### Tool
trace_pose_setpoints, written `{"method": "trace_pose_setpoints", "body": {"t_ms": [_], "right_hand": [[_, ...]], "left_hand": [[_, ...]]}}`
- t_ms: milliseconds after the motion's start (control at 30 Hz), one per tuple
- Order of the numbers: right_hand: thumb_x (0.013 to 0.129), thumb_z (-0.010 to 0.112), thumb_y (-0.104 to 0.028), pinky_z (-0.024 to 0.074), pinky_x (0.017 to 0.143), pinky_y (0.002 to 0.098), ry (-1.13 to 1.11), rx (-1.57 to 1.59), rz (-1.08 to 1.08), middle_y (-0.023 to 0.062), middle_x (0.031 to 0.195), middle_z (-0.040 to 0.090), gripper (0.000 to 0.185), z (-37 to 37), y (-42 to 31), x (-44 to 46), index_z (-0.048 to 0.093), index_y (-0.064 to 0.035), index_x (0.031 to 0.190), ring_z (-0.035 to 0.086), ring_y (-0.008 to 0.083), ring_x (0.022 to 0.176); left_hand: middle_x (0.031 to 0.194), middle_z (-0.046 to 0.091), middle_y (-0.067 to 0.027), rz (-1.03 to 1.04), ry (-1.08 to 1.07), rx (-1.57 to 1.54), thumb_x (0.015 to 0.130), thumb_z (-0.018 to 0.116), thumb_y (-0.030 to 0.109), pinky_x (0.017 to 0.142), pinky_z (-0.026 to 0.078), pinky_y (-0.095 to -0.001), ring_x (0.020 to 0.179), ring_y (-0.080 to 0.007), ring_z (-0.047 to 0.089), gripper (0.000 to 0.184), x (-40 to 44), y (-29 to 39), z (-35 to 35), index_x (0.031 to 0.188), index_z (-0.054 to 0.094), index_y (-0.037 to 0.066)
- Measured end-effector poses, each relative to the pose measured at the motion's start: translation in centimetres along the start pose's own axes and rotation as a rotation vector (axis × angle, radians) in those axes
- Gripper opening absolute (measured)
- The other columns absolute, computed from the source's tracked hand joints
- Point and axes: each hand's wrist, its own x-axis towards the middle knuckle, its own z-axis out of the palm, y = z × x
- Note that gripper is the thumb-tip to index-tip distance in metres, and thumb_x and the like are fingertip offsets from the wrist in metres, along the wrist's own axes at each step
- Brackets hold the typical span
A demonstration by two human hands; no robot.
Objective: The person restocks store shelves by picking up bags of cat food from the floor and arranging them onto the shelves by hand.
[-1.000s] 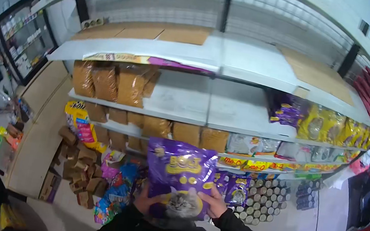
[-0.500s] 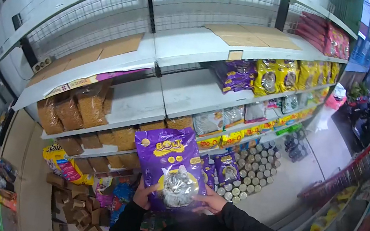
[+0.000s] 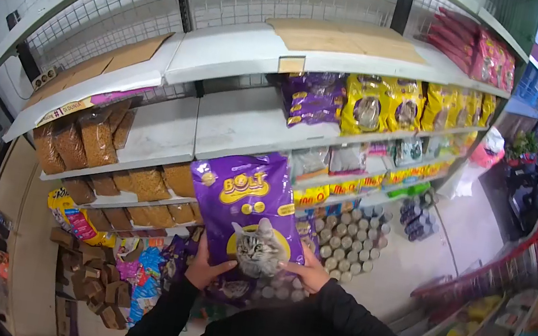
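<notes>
A large purple BOLT cat food bag (image 3: 232,219) with a cat picture is held upright in front of my chest. My left hand (image 3: 204,268) grips its lower left edge, thumb on the front. On the opposite lower edge, my right hand (image 3: 310,272) is closed the same way; the fingers behind the bag are hidden. Just beyond the bag lies a bare stretch of white shelf (image 3: 234,119). Farther right on that shelf is a stack of purple bags (image 3: 313,97), followed by several upright yellow bags (image 3: 368,106).
Clear bags of brown kibble (image 3: 99,143) fill the left shelves. Below are cardboard pieces (image 3: 97,281) and many cans (image 3: 349,242) on the floor. Cardboard sheets (image 3: 340,38) lie on the upper shelf, with pink bags (image 3: 493,60) at its right end. A red-edged rack (image 3: 506,240) stands at right.
Both hands have raised the purple bag slightly, and its top now reaches closer to the shelf edge. My view has shifted, with the shelves sliding left in it. Both hands keep their hold.
</notes>
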Motion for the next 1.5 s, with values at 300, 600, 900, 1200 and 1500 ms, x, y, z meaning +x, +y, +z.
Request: {"method": "trace_pose_setpoints", "body": {"t_ms": [300, 600, 900, 1200, 1500], "right_hand": [[0.078, 0.062, -0.001, 0.0352, 0.095, 0.0285, -0.021, 0.101, -0.229, 0.0053, 0.124, 0.046, 0.069, -12.6, -9.1, -1.5, 0.026, -0.0088, 0.137, 0.045, 0.0154, 0.112], [0.085, 0.054, -0.022, 0.0308, 0.099, 0.0487, -0.247, 0.538, -0.276, 0.0099, 0.138, 0.030, 0.067, -15.0, -10.6, -2.7, 0.015, -0.0138, 0.139, 0.033, 0.0276, 0.126], [0.090, 0.037, -0.046, 0.0231, 0.104, 0.0476, -0.215, 0.906, -0.356, 0.0093, 0.138, 0.034, 0.057, -14.8, -12.3, -1.4, 0.029, -0.0119, 0.136, 0.032, 0.0279, 0.127], [0.091, 0.043, -0.037, 0.0252, 0.103, 0.0475, -0.103, 0.758, -0.295, 0.0121, 0.133, 0.040, 0.052, -15.8, -12.6, 1.3, 0.032, -0.0084, 0.133, 0.037, 0.0277, 0.123], [0.090, 0.044, -0.031, 0.0274, 0.103, 0.0458, -0.085, 0.698, -0.352, 0.0145, 0.131, 0.042, 0.049, -15.5, -12.6, 3.7, 0.034, -0.0047, 0.131, 0.040, 0.0278, 0.121]], "left_hand": [[0.133, 0.035, -0.0088, 0.169, -0.013, -0.040, 0.079, 0.062, 0.000, 0.101, 0.029, -0.0312, 0.123, -0.0170, 0.034, 0.079, 9.1, -1.1, 15.1, 0.139, 0.012, 0.003], [0.134, 0.034, -0.0070, 0.129, 0.094, -0.165, 0.079, 0.058, -0.004, 0.100, 0.029, -0.0282, 0.122, -0.0150, 0.033, 0.074, 12.5, 0.8, 19.4, 0.139, 0.017, 0.004], [0.133, 0.035, -0.0078, 0.240, -0.071, 0.046, 0.082, 0.059, 0.000, 0.099, 0.029, -0.0268, 0.121, -0.0138, 0.035, 0.070, 16.6, 3.6, 22.7, 0.139, 0.018, 0.001], [0.133, 0.035, -0.0081, 0.272, -0.171, 0.087, 0.082, 0.060, 0.002, 0.099, 0.031, -0.0284, 0.119, -0.0147, 0.037, 0.072, 19.3, 2.3, 22.7, 0.139, 0.017, 0.001], [0.133, 0.036, -0.0099, 0.067, -0.114, -0.420, 0.080, 0.060, -0.001, 0.097, 0.035, -0.0302, 0.119, -0.0162, 0.038, 0.086, 21.0, 2.3, 21.1, 0.142, 0.002, 0.010]]}}
